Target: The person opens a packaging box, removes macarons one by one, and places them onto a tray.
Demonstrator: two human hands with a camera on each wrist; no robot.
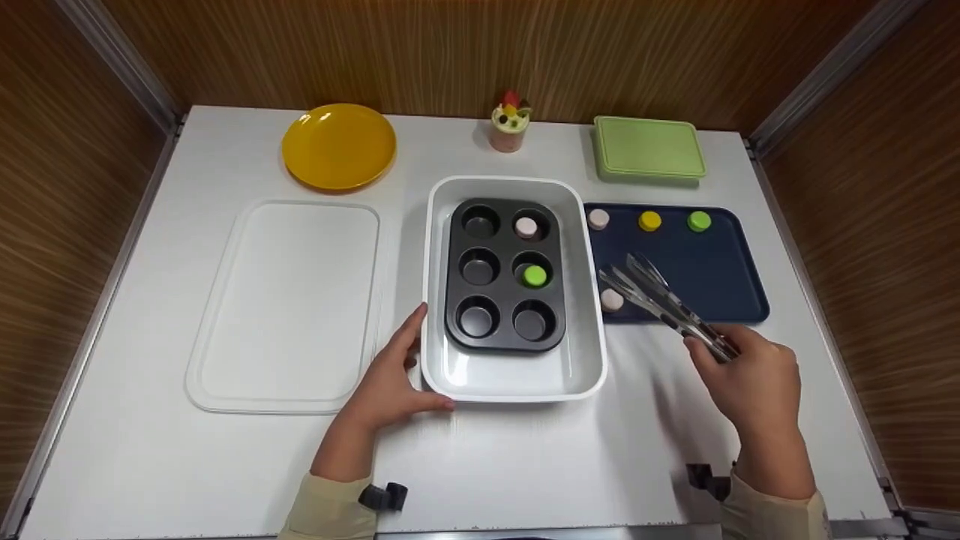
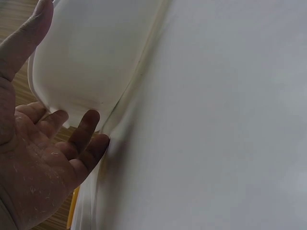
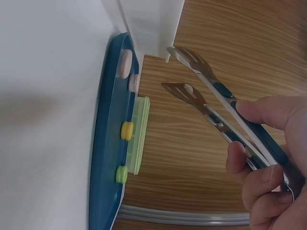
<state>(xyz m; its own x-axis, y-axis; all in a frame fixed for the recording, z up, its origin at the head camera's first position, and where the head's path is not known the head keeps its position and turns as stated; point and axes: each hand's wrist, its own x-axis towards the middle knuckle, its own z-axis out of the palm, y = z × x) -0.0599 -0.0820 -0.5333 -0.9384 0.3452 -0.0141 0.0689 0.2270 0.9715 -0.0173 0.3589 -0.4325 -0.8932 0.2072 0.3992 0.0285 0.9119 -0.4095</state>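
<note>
My left hand (image 1: 386, 382) rests against the near-left corner of a white rectangular container (image 1: 517, 386), thumb along its front and fingers at its left side. In the left wrist view the fingertips (image 2: 88, 122) touch its wall. Inside the container lies a dark six-cup muffin pan (image 1: 505, 274); a pale pink macaron (image 1: 526, 227) and a green macaron (image 1: 535, 276) sit in two right-hand cups. My right hand (image 1: 754, 375) holds metal tongs (image 3: 225, 120), their tips apart above a navy tray (image 1: 705, 277). Close to those tips lies a pale pink macaron (image 1: 612, 300).
Along the tray's far edge are another pale pink macaron (image 1: 598, 219), a yellow macaron (image 1: 649, 220) and a green one. Behind stand a light green lidded box (image 1: 651, 148), a dessert cup (image 1: 508, 131) and a yellow plate (image 1: 339, 147). A whitish lid (image 1: 292, 300) lies at left.
</note>
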